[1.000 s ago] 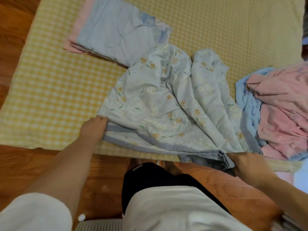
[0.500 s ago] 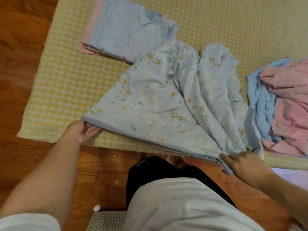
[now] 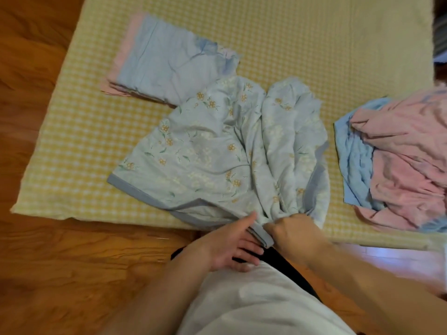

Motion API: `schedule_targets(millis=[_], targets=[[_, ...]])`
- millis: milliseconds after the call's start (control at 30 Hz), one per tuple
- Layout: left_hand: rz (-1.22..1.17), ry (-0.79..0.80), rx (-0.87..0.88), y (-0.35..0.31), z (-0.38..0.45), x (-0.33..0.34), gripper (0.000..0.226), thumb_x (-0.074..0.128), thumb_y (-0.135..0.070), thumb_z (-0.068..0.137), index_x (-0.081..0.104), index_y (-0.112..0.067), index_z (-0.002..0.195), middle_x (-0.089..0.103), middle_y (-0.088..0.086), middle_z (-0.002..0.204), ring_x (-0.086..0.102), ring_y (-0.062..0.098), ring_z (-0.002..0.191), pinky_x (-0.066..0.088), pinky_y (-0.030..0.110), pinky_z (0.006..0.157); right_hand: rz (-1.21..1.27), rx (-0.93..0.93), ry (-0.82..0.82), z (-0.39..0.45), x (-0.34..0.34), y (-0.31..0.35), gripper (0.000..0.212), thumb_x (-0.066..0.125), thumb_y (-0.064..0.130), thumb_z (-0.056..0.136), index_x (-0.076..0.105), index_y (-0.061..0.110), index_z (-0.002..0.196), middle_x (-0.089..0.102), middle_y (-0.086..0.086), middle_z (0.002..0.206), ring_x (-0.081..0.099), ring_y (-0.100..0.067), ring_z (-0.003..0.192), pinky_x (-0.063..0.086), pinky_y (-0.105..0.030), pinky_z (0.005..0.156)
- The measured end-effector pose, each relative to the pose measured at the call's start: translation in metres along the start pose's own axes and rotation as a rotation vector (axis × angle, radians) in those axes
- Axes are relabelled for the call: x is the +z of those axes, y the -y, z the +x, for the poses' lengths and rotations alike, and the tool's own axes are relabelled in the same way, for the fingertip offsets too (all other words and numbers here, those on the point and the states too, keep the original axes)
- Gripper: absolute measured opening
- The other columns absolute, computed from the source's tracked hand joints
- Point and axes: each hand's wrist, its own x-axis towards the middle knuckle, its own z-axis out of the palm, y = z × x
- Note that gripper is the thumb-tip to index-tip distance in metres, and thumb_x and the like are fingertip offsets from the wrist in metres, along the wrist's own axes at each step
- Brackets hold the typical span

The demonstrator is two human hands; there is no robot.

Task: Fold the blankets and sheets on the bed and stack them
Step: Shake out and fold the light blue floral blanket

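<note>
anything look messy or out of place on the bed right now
Yes. The pink and blue bedding lies in a crumpled heap at the bed's right edge, unfolded. The floral sheet is bunched and twisted at its near edge, where the right hand grips it. The folded stack looks tidy.

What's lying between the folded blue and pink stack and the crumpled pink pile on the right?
In the head view, the floral blanket lies between the folded stack and the crumpled pink pile, overlapping the stack's near corner, with bare checked bed cover before the pile.

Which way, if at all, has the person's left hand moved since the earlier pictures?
Yes. The left hand has left the floral blanket's left corner and moved rightward along the bed's near edge, meeting the right hand.
</note>
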Motion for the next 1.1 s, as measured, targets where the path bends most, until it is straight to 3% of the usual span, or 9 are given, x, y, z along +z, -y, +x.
schedule_targets(millis=[133,267,400,533,633,733,833,1033,1100], targets=[[-0.112,-0.365,0.162,-0.011,0.02,0.04,0.032,0.06,-0.042,0.098,0.066,-0.014,0.11,0.073,0.011,0.1,0.068,0.023,0.079,0.057,0.032,0.071,-0.057,0.027,-0.117,0.009,-0.019,0.008,0.03,0.088,0.032,0.05,0.065,0.023,0.067,0.05,0.003,0.042,0.047,-0.019,0.03,0.017,-0.024,0.04],[-0.054,-0.747,0.335,-0.002,0.033,0.001,0.022,0.051,-0.02,0.099,0.064,-0.007,0.11,0.069,0.012,0.105,0.066,0.03,0.095,0.058,0.047,0.091,0.031,0.013,-0.132,-0.016,-0.017,-0.016,0.032,0.059,0.053,0.089,0.053,0.022,0.097,0.065,-0.002,0.07,0.063,-0.028,0.058,0.029,-0.033,0.047],[-0.444,-1.105,0.452,0.032,0.011,-0.072,0.032,0.044,-0.005,0.1,0.06,-0.003,0.127,0.065,0.01,0.111,0.065,0.032,0.096,0.055,0.04,0.078,-0.076,0.181,-0.057,-0.075,0.033,-0.104,0.036,0.091,0.031,0.05,0.06,0.023,0.065,0.055,0.0,0.047,0.055,-0.02,0.037,0.03,-0.026,0.036],[-0.434,-1.535,0.248,0.097,-0.004,-0.123,0.044,0.041,-0.012,0.104,0.047,0.001,0.145,0.054,0.018,0.142,0.056,0.039,0.125,0.05,0.041,0.097,-0.114,0.637,0.167,-0.15,0.082,-0.195,0.021,0.051,0.028,0.097,0.068,0.027,0.11,0.071,0.005,0.105,0.07,-0.013,0.099,0.056,-0.029,0.076],[-0.089,-1.539,0.069,0.128,0.0,-0.082,0.051,0.054,-0.025,0.103,0.051,0.012,0.138,0.052,0.034,0.139,0.054,0.05,0.123,0.048,0.05,0.104,0.06,0.563,0.41,-0.171,0.106,-0.202,0.031,0.044,0.028,0.098,0.066,0.022,0.119,0.068,0.002,0.12,0.065,-0.017,0.109,0.053,-0.029,0.088],[-0.138,-1.288,0.177,0.124,0.0,-0.034,0.051,0.063,-0.024,0.1,0.051,0.008,0.139,0.059,0.029,0.133,0.063,0.044,0.094,0.057,0.046,0.073,0.25,0.371,0.567,-0.161,0.09,-0.182,0.024,0.056,0.033,0.092,0.071,0.017,0.103,0.066,-0.002,0.106,0.061,-0.019,0.094,0.046,-0.025,0.079],[-0.443,-0.974,0.467,0.046,-0.024,-0.024,0.027,0.048,-0.017,0.106,0.057,-0.003,0.127,0.064,0.021,0.119,0.06,0.037,0.077,0.054,0.034,0.038,0.449,0.44,0.267,-0.126,0.033,-0.208,0.021,0.06,0.032,0.092,0.075,0.018,0.092,0.069,-0.003,0.1,0.059,-0.018,0.086,0.045,-0.025,0.073],[-0.283,-0.868,1.245,-0.197,-0.295,0.114,0.041,0.037,-0.006,0.105,0.066,-0.002,0.076,0.069,0.008,0.076,0.066,0.012,0.052,0.051,0.019,0.047,0.511,0.746,-0.824,-0.172,-0.233,-0.318,0.026,0.052,0.028,0.096,0.073,0.014,0.09,0.071,-0.013,0.099,0.063,-0.035,0.09,0.045,-0.033,0.072],[-0.117,-0.784,1.617,-0.224,-0.398,0.164,0.021,0.049,-0.001,0.089,0.069,0.001,0.095,0.077,0.004,0.082,0.071,0.007,0.062,0.057,0.018,0.058,0.479,0.783,-1.144,-0.219,-0.308,-0.33,0.026,0.052,0.027,0.093,0.074,0.014,0.089,0.07,-0.012,0.096,0.062,-0.036,0.088,0.049,-0.036,0.076]])
